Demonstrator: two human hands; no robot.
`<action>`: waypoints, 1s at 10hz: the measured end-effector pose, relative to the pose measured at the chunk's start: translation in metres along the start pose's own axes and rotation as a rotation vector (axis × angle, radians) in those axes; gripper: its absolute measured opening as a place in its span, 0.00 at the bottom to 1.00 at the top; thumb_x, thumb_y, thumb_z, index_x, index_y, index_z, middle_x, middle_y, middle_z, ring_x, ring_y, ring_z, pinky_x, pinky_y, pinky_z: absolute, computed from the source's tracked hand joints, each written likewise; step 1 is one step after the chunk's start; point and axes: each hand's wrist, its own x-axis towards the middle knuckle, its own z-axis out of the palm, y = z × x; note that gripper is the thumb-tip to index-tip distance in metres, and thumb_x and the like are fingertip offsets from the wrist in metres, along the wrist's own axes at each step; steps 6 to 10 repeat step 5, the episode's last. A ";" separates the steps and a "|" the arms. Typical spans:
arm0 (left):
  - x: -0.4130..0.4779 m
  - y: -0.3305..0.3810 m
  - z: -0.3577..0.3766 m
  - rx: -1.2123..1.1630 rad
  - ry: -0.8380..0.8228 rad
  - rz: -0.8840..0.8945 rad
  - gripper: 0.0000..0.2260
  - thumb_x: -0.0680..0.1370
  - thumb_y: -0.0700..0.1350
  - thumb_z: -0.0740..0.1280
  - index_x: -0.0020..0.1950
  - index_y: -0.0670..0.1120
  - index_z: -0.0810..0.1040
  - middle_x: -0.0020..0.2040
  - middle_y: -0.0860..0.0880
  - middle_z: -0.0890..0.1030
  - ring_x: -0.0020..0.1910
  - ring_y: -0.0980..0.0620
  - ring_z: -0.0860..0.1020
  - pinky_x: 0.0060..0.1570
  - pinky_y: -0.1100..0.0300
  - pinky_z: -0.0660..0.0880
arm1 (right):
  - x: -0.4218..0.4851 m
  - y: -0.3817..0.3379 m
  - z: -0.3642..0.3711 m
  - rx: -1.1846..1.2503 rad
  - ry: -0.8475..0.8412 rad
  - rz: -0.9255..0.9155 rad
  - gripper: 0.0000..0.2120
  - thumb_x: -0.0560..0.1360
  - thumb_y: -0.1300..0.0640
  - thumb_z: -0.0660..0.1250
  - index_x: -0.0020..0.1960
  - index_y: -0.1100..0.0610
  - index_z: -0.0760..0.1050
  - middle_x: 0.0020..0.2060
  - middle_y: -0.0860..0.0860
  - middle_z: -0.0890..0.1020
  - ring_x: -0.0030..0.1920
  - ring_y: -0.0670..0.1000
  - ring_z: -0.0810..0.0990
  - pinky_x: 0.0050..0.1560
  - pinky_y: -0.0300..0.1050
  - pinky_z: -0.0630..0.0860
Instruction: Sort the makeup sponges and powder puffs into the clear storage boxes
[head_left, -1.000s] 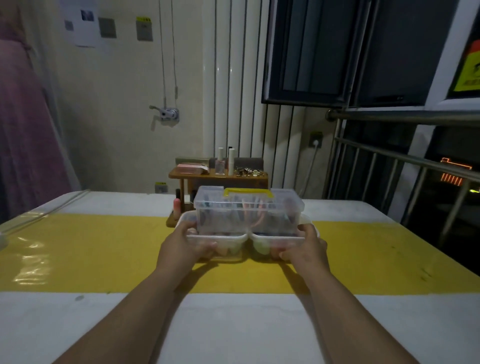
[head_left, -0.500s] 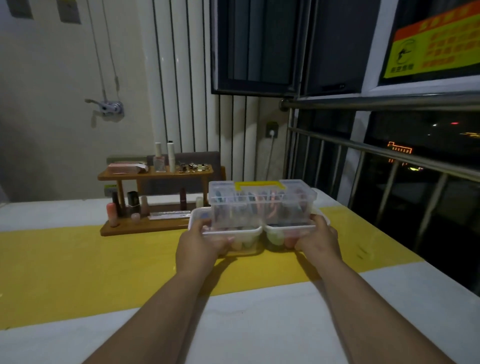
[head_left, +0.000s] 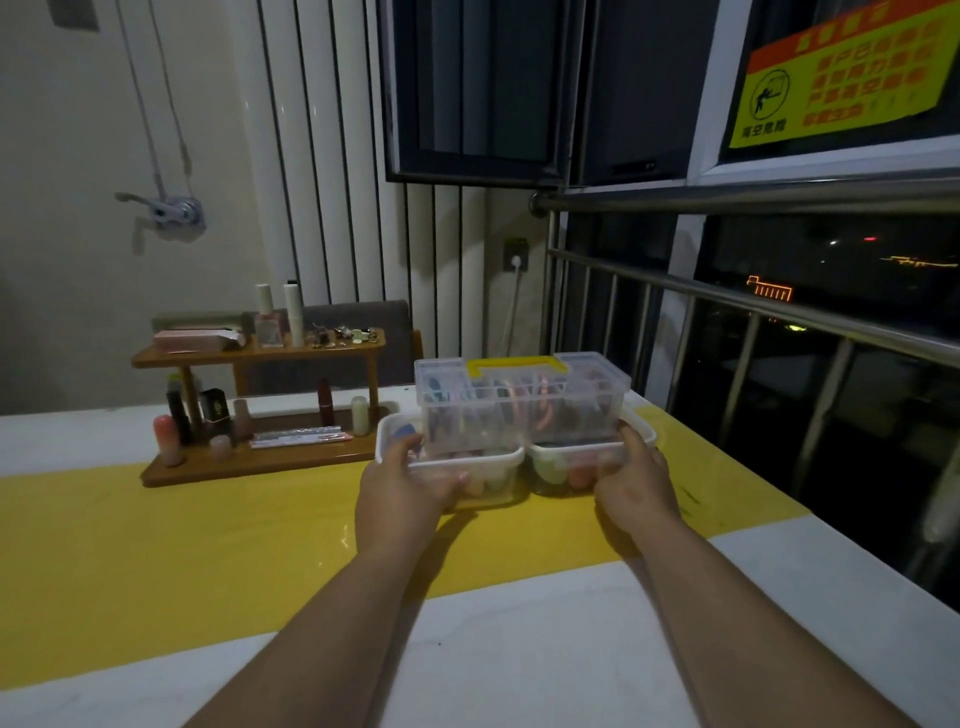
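Since a second earlier, both hands and the stack of boxes had shifted right, from in front of the wooden rack (head_left: 260, 353) to beside its right end, near the table's (head_left: 519, 649) window edge. The left hand (head_left: 402, 493) gripped the left clear box (head_left: 387, 441), thumb hooked over the near rim and fingers (head_left: 460, 478) curled against the front wall. The right hand (head_left: 634, 486) clasped the right clear box (head_left: 597, 460) the same way, thumb up at the rim. Both forearms reached straight forward, wrists level. The two open boxes sat touching side by side over the yellow runner (head_left: 156, 545); whether they rested on it could not be told. Across both lay a lidded box (head_left: 519, 415) with a yellow handle (head_left: 514, 365), its coloured contents blurred. A blue puff (head_left: 402, 431) and pale sponges (head_left: 491, 480) lay in the left box, a green puff (head_left: 550, 470) and reddish sponge (head_left: 579, 475) in the right.
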 end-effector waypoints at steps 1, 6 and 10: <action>-0.001 0.001 -0.003 -0.124 -0.033 -0.012 0.33 0.67 0.51 0.79 0.71 0.54 0.72 0.59 0.51 0.78 0.52 0.52 0.78 0.47 0.59 0.78 | -0.001 -0.002 -0.004 0.018 -0.032 0.025 0.38 0.75 0.58 0.69 0.77 0.40 0.56 0.67 0.57 0.70 0.61 0.61 0.75 0.56 0.51 0.75; -0.013 0.004 -0.057 -0.237 -0.001 -0.013 0.36 0.69 0.56 0.77 0.74 0.57 0.66 0.73 0.53 0.69 0.70 0.49 0.68 0.65 0.47 0.72 | -0.053 -0.061 -0.016 0.091 0.181 -0.173 0.29 0.73 0.65 0.68 0.71 0.49 0.67 0.71 0.51 0.68 0.65 0.59 0.72 0.60 0.52 0.74; -0.013 0.004 -0.057 -0.237 -0.001 -0.013 0.36 0.69 0.56 0.77 0.74 0.57 0.66 0.73 0.53 0.69 0.70 0.49 0.68 0.65 0.47 0.72 | -0.053 -0.061 -0.016 0.091 0.181 -0.173 0.29 0.73 0.65 0.68 0.71 0.49 0.67 0.71 0.51 0.68 0.65 0.59 0.72 0.60 0.52 0.74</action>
